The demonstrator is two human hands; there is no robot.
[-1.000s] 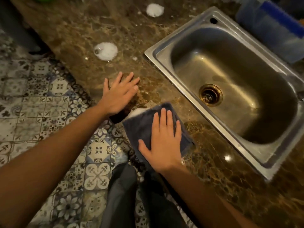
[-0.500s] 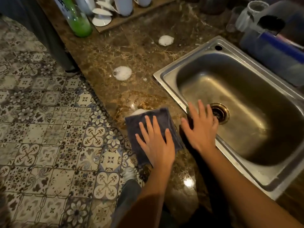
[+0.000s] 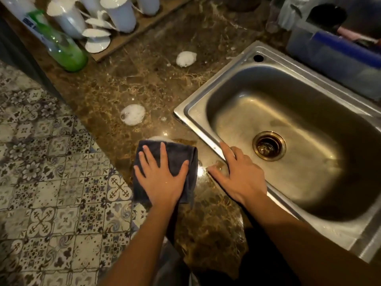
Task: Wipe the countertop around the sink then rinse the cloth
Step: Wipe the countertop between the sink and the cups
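Observation:
A dark grey cloth (image 3: 177, 153) lies flat on the brown marble countertop (image 3: 144, 85), at its front edge just left of the steel sink (image 3: 198, 112). My left hand (image 3: 162, 178) presses down on the cloth with fingers spread. A patch of white foam (image 3: 158, 138) peeks out from under the cloth's far edge. My right hand (image 3: 241, 174) rests open on the sink's near rim, fingers pointing toward the drain (image 3: 269, 145). Two more foam blobs (image 3: 133, 114) (image 3: 185, 58) sit on the counter beyond the cloth.
A green bottle (image 3: 61, 48) and white cups on a wooden tray (image 3: 121, 13) stand at the far left of the counter. A blue-edged container (image 3: 338, 52) sits behind the sink. Patterned floor tiles (image 3: 51, 162) lie left of the counter edge.
My left hand took over the cloth from my right hand, which moved onto the sink rim. In the last half second the cloth slid slightly toward the foam; the view widened.

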